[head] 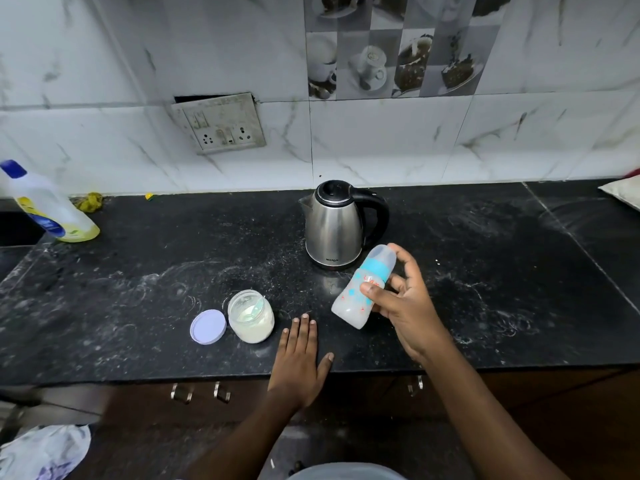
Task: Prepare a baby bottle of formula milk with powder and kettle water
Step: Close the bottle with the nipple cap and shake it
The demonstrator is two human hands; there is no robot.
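My right hand point(403, 303) grips a baby bottle point(360, 289) with a blue collar and clear cap, tilted with its top toward the kettle and held above the black counter point(156, 278). The bottle holds whitish liquid. Behind it stands a steel kettle point(334, 226) with a black lid and handle, lid down. An open glass jar of white powder point(251, 317) with a scoop inside sits left of centre, and its lilac lid point(207, 326) lies beside it. My left hand point(300, 355) rests flat on the counter near the front edge, right of the jar.
A tilted white bottle with yellow liquid and a blue cap point(48, 206) stands at the far left by a yellow rag point(90, 201). A wall socket plate point(221, 123) sits above the counter. Cabinet handles point(199, 392) show below the edge. A plastic bag point(41, 452) lies lower left.
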